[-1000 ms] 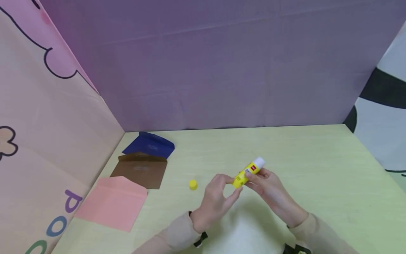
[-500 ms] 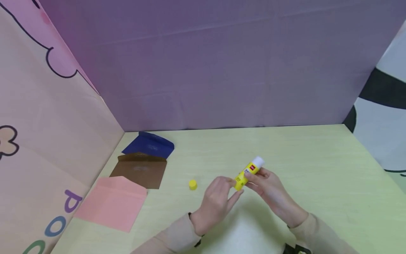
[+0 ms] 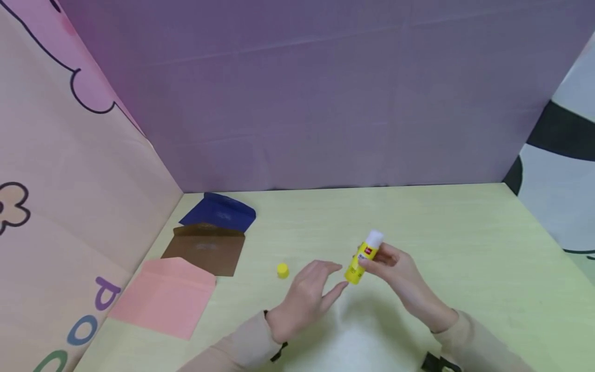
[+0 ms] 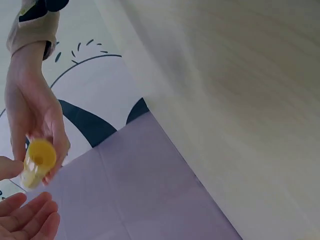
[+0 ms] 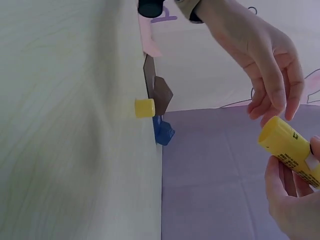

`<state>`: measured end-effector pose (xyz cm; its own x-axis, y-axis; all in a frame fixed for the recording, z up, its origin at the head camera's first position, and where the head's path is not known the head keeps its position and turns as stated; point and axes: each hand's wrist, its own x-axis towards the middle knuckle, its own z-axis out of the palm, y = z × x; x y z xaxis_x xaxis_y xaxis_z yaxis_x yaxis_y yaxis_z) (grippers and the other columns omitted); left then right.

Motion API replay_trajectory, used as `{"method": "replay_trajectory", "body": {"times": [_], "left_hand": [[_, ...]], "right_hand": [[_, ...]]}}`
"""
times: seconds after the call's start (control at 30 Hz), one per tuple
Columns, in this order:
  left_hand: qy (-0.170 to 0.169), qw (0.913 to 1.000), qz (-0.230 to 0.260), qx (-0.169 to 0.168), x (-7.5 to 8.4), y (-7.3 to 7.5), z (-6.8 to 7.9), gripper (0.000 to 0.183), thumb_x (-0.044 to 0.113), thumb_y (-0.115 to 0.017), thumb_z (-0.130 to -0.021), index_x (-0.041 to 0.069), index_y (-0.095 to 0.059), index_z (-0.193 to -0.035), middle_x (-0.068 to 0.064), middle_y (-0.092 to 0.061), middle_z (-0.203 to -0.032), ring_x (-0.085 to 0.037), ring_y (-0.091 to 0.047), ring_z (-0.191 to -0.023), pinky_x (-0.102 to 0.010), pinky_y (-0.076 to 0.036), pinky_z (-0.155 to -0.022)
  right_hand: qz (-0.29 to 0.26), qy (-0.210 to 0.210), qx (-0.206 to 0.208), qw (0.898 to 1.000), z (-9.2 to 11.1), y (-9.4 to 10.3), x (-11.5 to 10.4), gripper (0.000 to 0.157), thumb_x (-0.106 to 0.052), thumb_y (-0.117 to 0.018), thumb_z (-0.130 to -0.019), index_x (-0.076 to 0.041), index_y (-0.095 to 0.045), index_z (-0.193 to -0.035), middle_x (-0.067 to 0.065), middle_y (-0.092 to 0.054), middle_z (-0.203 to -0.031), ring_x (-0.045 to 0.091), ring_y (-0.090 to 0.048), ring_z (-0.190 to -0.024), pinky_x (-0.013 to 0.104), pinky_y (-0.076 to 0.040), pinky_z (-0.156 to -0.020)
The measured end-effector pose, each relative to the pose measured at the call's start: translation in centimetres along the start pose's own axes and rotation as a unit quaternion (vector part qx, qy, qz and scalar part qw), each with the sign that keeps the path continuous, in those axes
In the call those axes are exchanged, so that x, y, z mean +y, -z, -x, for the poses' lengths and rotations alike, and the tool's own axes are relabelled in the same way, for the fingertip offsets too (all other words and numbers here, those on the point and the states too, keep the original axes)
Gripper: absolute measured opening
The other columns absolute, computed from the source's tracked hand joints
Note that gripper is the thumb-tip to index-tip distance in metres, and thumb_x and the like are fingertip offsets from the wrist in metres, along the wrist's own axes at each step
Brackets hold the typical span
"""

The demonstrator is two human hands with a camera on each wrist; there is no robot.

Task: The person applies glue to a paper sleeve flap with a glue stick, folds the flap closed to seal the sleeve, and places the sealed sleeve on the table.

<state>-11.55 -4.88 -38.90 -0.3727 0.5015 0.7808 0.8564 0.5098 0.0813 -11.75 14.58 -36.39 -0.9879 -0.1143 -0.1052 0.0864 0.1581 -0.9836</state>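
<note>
My right hand (image 3: pixel 409 281) pinches a yellow glue stick (image 3: pixel 357 266) between thumb and fingers. It is held tilted above the table, its white end up and its yellow end down to the left. Just left of that lower end is my left hand (image 3: pixel 304 294), thumb and fingers spread apart with nothing between them. In the right wrist view, the left fingers (image 5: pixel 274 95) hang close over the round yellow end of the glue stick (image 5: pixel 287 147). A small yellow cap (image 3: pixel 283 270) stands on the table, left of both hands.
Three envelopes lie along the table's left side: a pink one (image 3: pixel 167 299) nearest, a brown one (image 3: pixel 204 253) behind it and a blue one (image 3: pixel 220 212) farthest. A purple backdrop (image 3: pixel 297 103) rises behind the table (image 3: pixel 465 248), and a printed panel (image 3: pixel 69 181) borders its left.
My left fingers have come off the lower end of the glue stick and moved slightly left. The glue stick now stands steeper in my right hand. Envelopes and cap stay put.
</note>
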Motion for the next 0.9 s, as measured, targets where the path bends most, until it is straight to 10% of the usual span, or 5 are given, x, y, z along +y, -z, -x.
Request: {"method": "replay_trajectory", "body": {"times": [0.4, 0.9], "left_hand": [[0.006, 0.9987, -0.05, -0.011, -3.2, 3.0, 0.8, 0.023, 0.02, -0.047, -0.091, 0.001, -0.059, -0.098, -0.005, -0.062, -0.088, -0.015, -0.059, -0.079, -0.023, -0.048, -0.072], [0.082, 0.9875, -0.099, -0.091, -8.4, 6.9, 2.4, 0.015, 0.008, -0.065, -0.077, 0.001, -0.061, -0.089, -0.006, -0.062, -0.082, -0.019, -0.057, -0.076, -0.03, -0.049, -0.067]], "right_hand": [[0.094, 0.043, 0.006, 0.995, 0.2, 1.2, 1.0, 0.044, -0.027, -0.067, -0.078, -0.002, -0.056, -0.113, 0.014, -0.061, -0.105, 0.023, -0.058, -0.095, 0.035, -0.047, -0.081], [0.169, 0.124, 0.027, 0.977, 0.2, 3.1, 2.1, 0.036, -0.021, -0.067, -0.079, -0.001, -0.059, -0.108, 0.012, -0.063, -0.096, 0.011, -0.06, -0.079, 0.025, -0.05, -0.067]]}}
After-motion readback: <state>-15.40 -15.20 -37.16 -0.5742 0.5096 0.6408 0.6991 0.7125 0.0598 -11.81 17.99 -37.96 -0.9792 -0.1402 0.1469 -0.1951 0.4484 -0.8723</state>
